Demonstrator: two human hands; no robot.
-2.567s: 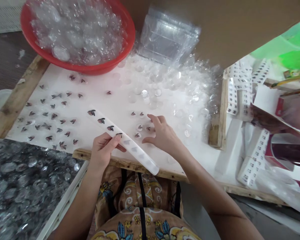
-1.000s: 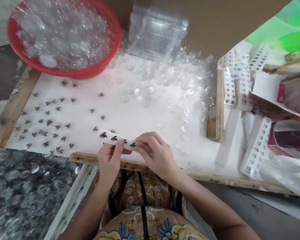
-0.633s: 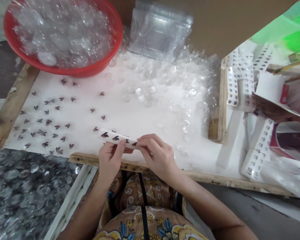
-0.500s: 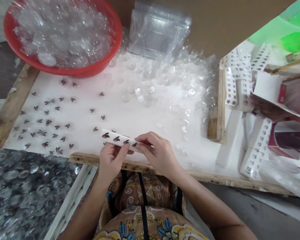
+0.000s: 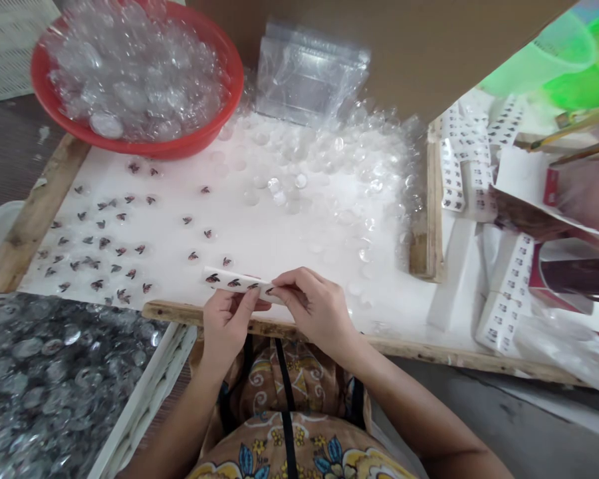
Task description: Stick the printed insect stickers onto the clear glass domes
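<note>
Between my hands, just over the front edge of the white work board (image 5: 259,229), is a narrow white sticker strip (image 5: 224,279) printed with small dark-and-red insect-like figures. My left hand (image 5: 232,322) pinches it from below, thumb on top. At the strip's right end, my right hand (image 5: 316,306) has thumb and forefinger closed on it beside the last figure. Clear round discs (image 5: 300,180) lie across the board's middle and right. On the left, several discs bearing the same figure (image 5: 121,251) are spread about.
A red basin (image 5: 144,148) heaped with clear plastic pieces stands at the back left. Below left is a white crate (image 5: 144,392) of similar pieces. Wooden strips (image 5: 426,239) edge the board. Sticker bundles (image 5: 506,293) lie at right, and a clear plastic box (image 5: 309,80) sits behind.
The camera view has shifted slightly, so the basin and left-hand discs appear further right. Both hands keep nearly the same grip on the sticker strip.
</note>
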